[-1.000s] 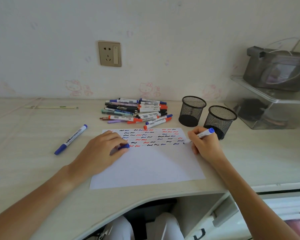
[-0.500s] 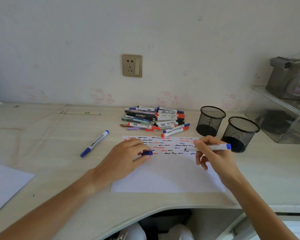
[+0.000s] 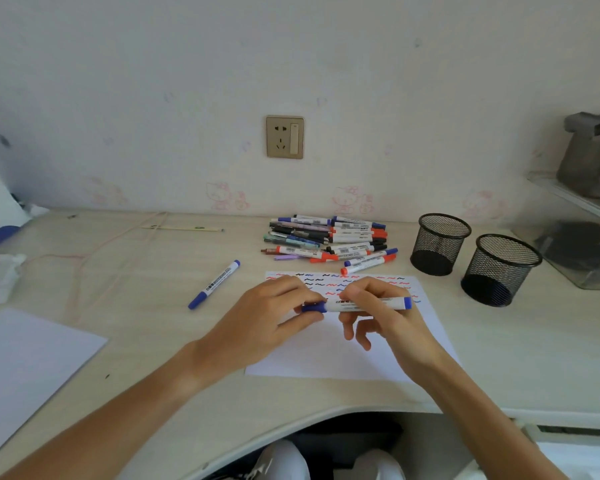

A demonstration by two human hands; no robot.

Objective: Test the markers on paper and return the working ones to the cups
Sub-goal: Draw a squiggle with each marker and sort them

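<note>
Blue whiteboard marker held level over the scribbled test paper at frame centre, barrel pinched by right hand, blue cap gripped by left hand, probably to press it home. Right of frame: two empty mesh cups, awaiting working ones. Above the paper, a marker pile; left of it, one lone blue marker.

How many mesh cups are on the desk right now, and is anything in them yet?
2. One black mesh cup stands right of the marker pile; the other mesh cup stands nearer and further right, beside the test paper. Neither appears to hold any markers.
</note>
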